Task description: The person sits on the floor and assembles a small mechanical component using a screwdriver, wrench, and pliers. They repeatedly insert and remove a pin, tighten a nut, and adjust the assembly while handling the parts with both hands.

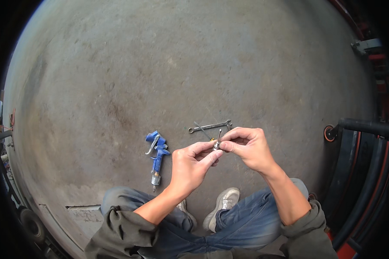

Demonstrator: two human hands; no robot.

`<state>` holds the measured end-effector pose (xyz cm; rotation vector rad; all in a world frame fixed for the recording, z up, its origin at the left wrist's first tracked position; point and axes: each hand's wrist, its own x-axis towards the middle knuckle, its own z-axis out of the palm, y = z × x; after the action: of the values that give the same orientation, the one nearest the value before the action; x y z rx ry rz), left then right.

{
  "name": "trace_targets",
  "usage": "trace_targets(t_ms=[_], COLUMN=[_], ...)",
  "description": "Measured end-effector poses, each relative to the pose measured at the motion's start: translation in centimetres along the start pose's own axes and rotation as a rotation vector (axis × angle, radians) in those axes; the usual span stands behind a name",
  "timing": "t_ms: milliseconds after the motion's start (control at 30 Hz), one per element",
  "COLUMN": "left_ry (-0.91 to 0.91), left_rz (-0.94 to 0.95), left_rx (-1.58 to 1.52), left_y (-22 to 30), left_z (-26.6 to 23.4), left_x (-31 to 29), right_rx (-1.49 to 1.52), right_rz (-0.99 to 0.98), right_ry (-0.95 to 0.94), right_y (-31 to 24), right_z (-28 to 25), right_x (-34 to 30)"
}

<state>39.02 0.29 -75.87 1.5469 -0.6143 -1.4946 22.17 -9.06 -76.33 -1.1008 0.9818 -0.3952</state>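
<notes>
Between my hands is a small silvery metal fitting (216, 146) with a thin stem pointing up and away from me. My left hand (193, 162) is closed, its thumb and fingers pinching the fitting's lower part. From the right, my right hand (248, 149) is also closed, with thumb and forefinger pressed together at the fitting beside the stem. My fingers cover part of it. Left of my hands, a blue spray gun (159, 156) with a metal trigger lies on the floor. Just beyond my hands lie a combination wrench (209, 126) and a thin dark rod (200, 128) touching or crossing it.
Stained grey concrete floor (160, 77) spreads ahead of me. My shoes (226, 202) and bent knees frame the work spot. A black frame (363, 125) with an orange-rimmed caster wheel (330, 134) stands at the right. A tyre (31, 226) shows at the lower left.
</notes>
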Motion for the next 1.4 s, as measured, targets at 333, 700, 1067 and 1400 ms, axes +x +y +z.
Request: trace_targets(t_ms=[333, 700, 1067, 1400], left_ry=[0.365, 0.576, 0.542, 0.370], left_rz=[0.070, -0.112, -0.168, 0.585], left_rx=[0.111, 0.313, 0.209, 0.240], left_y=[-8.1, -22.8, -25.2, -7.6], left_z=[2.7, 4.7, 3.9, 2.2], left_x=[0.5, 0.1, -0.3, 2.8], right_rx=[0.041, -0.209, -0.089, -0.442], right_rz=[0.128, 0.336, 0.238, -0.484], right_ry=[0.178, 0.473, 0.429, 0.421], right_y=[7.4, 23.1, 25.7, 5.2], right_z=[2.2, 6.6, 6.9, 3.9], right_x=[-0.4, -1.4, -2.5, 0.2])
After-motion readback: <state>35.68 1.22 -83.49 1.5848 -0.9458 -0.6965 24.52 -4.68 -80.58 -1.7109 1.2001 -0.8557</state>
